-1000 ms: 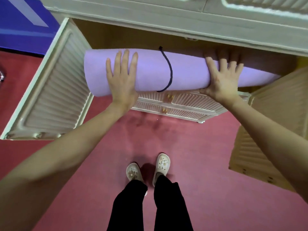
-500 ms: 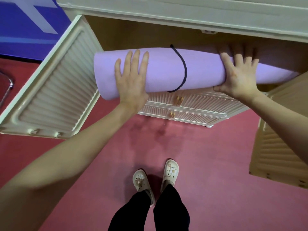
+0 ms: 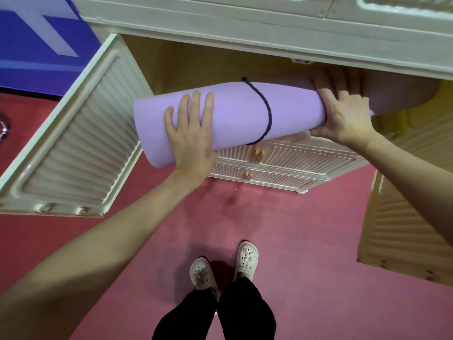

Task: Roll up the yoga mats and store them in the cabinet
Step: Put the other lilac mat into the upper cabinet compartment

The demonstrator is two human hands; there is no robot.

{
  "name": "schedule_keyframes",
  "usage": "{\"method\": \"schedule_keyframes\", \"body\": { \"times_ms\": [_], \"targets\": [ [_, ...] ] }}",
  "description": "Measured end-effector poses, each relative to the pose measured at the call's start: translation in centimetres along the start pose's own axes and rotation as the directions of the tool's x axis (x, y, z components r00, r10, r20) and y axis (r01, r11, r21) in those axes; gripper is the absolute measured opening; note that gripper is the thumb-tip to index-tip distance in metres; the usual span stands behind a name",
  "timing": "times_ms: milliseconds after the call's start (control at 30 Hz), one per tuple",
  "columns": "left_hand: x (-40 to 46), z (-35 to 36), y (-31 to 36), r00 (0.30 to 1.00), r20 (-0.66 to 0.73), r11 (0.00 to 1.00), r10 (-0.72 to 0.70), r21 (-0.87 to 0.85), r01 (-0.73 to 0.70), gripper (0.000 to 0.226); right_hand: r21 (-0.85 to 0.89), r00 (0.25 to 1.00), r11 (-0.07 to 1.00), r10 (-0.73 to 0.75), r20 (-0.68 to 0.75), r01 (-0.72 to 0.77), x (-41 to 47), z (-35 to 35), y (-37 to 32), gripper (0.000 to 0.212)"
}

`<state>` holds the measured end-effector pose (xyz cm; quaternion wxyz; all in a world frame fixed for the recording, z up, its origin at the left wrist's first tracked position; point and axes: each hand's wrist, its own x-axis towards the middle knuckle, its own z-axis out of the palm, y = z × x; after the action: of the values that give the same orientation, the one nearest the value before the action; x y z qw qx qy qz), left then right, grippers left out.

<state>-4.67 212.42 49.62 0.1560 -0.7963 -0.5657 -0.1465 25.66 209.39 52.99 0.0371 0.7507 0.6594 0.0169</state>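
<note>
A rolled purple yoga mat (image 3: pixel 235 111), tied round its middle with a dark cord (image 3: pixel 268 114), lies across the cabinet's (image 3: pixel 220 28) open compartment. It is tilted, with its left end sticking out toward me. Its right end is in shadow inside the cabinet. My left hand (image 3: pixel 191 141) presses flat against the mat near the left end, fingers straight. My right hand (image 3: pixel 343 116) grips the mat right of the cord, fingers over the top and thumb underneath.
The cabinet's left door (image 3: pixel 73 148) and right door (image 3: pixel 402 229) stand open on either side of me. Ribbed drawers (image 3: pixel 294 163) with gold knobs sit below the compartment. My feet in white clogs (image 3: pixel 203 276) stand on red carpet (image 3: pixel 294 241). A blue panel (image 3: pixel 31 45) is at far left.
The mat has slid to the right and tilted, its right end going deeper into the cabinet. My right hand went from lying flat on the mat to gripping it.
</note>
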Motion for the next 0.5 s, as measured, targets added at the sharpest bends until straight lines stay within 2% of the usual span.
{"method": "schedule_keyframes", "body": {
  "times_ms": [100, 267, 333, 400, 500],
  "targets": [
    [1.4, 0.1, 1.1, 1.000, 0.021, 1.000, 0.019, -0.020, -0.019, 0.103, -0.003, 0.998, 0.998, 0.058, 0.040, -0.058, 0.1, 0.3, 0.7, 0.104],
    [3.3, 1.5, 0.4, 0.997, 0.053, 0.999, 0.054, -0.003, -0.054, 0.107, 0.045, 0.990, 0.993, 0.107, 0.089, -0.111, 1.6, 0.9, 0.7, 0.092],
    [4.3, 1.9, 0.4, 0.997, 0.062, 0.998, 0.055, 0.006, -0.055, 0.105, 0.079, 0.993, 0.991, 0.105, 0.048, -0.108, 2.1, 1.5, 0.8, 0.094],
    [5.5, 2.1, 0.6, 0.992, 0.114, 0.998, 0.056, 0.004, -0.056, 0.100, 0.093, 0.996, 0.993, 0.071, -0.046, -0.067, 2.7, 1.9, 1.1, 0.109],
    [7.5, 2.1, 0.3, 0.982, 0.182, 0.999, 0.051, -0.003, -0.052, 0.082, 0.071, 0.989, 0.997, 0.035, -0.144, -0.025, 3.5, 2.2, 1.0, 0.118]
  ]
}}
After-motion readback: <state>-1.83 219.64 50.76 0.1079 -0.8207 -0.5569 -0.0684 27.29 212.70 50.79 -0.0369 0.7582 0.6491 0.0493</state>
